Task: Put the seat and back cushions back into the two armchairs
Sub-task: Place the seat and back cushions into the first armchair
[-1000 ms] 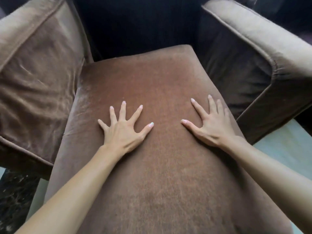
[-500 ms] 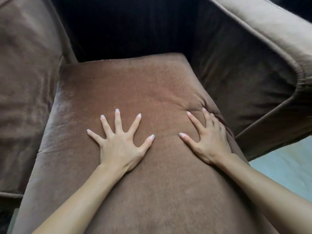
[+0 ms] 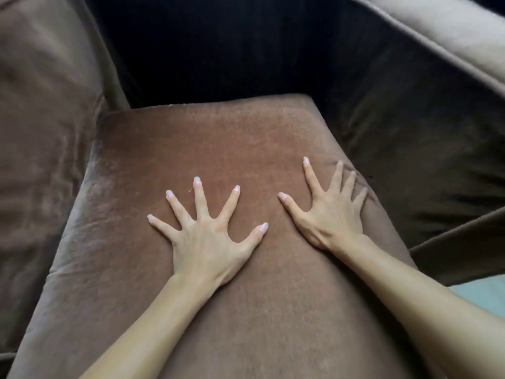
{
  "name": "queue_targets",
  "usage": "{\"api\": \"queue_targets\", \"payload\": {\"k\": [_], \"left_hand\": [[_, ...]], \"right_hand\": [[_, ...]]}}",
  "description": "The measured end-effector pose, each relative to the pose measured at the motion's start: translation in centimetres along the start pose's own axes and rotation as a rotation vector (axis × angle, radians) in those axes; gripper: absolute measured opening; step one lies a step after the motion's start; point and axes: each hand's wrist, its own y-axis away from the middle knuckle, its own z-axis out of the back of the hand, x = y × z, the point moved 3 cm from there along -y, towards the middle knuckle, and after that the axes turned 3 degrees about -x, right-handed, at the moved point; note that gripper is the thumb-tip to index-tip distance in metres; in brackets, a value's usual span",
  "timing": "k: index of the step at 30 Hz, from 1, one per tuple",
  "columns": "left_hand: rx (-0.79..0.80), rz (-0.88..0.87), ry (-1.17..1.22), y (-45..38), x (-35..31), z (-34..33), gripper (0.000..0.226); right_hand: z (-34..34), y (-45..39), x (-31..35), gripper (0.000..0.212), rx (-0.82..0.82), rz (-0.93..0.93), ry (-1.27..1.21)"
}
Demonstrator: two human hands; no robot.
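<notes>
A brown velvet seat cushion (image 3: 218,143) lies in the brown armchair, filling the middle of the view. My left hand (image 3: 207,239) presses flat on its top with fingers spread wide. My right hand (image 3: 330,212) also lies flat on it, near the cushion's right edge, where the fabric dents under the fingers. The chair's left arm (image 3: 41,160) and right arm (image 3: 437,64) flank the cushion. Behind the cushion's far edge the chair's back area (image 3: 218,50) is dark, and no back cushion shows there.
A strip of pale floor (image 3: 481,296) shows at the lower right, beyond the chair's right arm. The second armchair is out of view.
The seat cushion has slid deeper into the chair between the arms under both flat hands. The view has moved closer and lower over the seat.
</notes>
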Motion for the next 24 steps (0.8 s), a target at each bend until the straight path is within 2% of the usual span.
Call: {"api": "queue_targets", "payload": {"k": [4,9,13,19,24], "left_hand": [[-0.034,-0.001,-0.058,-1.5,-0.3,-1.1,0.089],[0.038,0.005,-0.044,-0.8,-0.3,0.0,0.090],[0.036,0.007,-0.002,2.0,-0.1,0.6,0.082],[0.040,-0.056,0.020,10.3,1.9,0.6,0.074],[0.029,-0.081,0.009,16.1,3.0,0.8,0.071]], "right_hand": [[-1.9,-1.3,-0.1,0.090,-0.069,-0.001,0.050],[-0.7,-0.4,0.1,0.093,-0.012,-0.016,0.064],[0.7,0.9,0.5,0.093,0.026,-0.037,0.038],[0.7,7.7,0.8,0.099,0.048,0.058,0.024],[0.2,15.7,1.0,0.095,0.028,0.206,0.024]]}}
